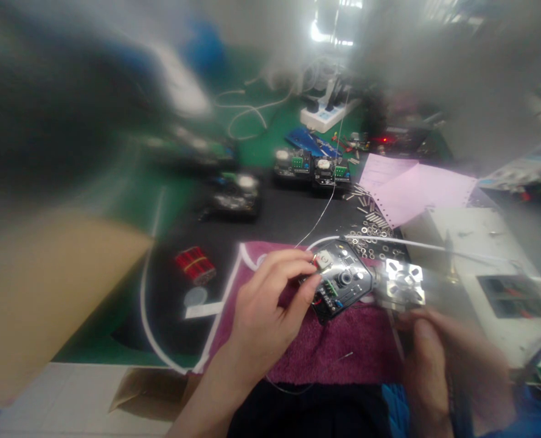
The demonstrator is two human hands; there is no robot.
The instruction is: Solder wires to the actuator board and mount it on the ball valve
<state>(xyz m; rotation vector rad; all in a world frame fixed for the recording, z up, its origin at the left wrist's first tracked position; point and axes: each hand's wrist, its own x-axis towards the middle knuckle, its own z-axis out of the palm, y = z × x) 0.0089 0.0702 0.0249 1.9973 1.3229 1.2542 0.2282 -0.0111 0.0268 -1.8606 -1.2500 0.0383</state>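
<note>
My left hand (270,298) grips the left edge of a circuit board module (343,277) between thumb and fingers. The module has a black housing, a green terminal block and a round part in its middle. A shiny metal bracket (404,283) with cut-outs extends from its right side. Just below the bracket is my right hand (448,359), blurred, with its fingers curled in; what it holds is hidden. Beneath the module lies a purple cloth (338,356). Thin solder wire (320,219) runs up behind my left hand.
Similar board modules (331,172) stand at the back on a black mat. Loose washers (368,234) and metal pins (370,210) lie near pink papers (416,182). Red bundled parts (195,264) lie left. A pale box (475,243) stands right, a power strip (325,115) behind.
</note>
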